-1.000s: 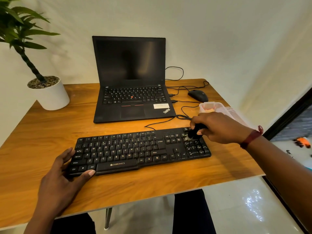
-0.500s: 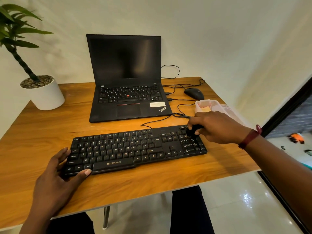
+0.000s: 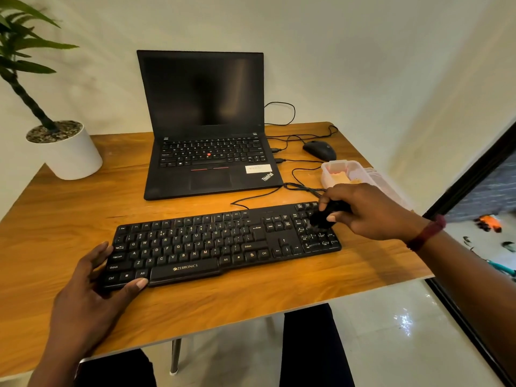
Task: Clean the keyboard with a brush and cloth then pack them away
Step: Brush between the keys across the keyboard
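A black Zebronics keyboard (image 3: 220, 244) lies across the middle of the wooden table (image 3: 55, 219). My right hand (image 3: 365, 210) grips a small black brush (image 3: 324, 216) whose tip touches the number pad at the keyboard's right end. My left hand (image 3: 92, 297) rests on the keyboard's near left corner, thumb along the front edge and fingers straight along the left side. A clear plastic container (image 3: 349, 174) with something pale inside stands just behind my right hand. I cannot make out a cloth.
An open black laptop (image 3: 206, 141) stands behind the keyboard, with a black mouse (image 3: 319, 150) and loose cables (image 3: 301, 188) to its right. A potted plant in a white pot (image 3: 69, 155) occupies the far left corner. The table's right edge is close to my right wrist.
The brush has shifted slightly over the number pad keys. My left hand keeps its place at the keyboard's left corner. The view has drifted a little.
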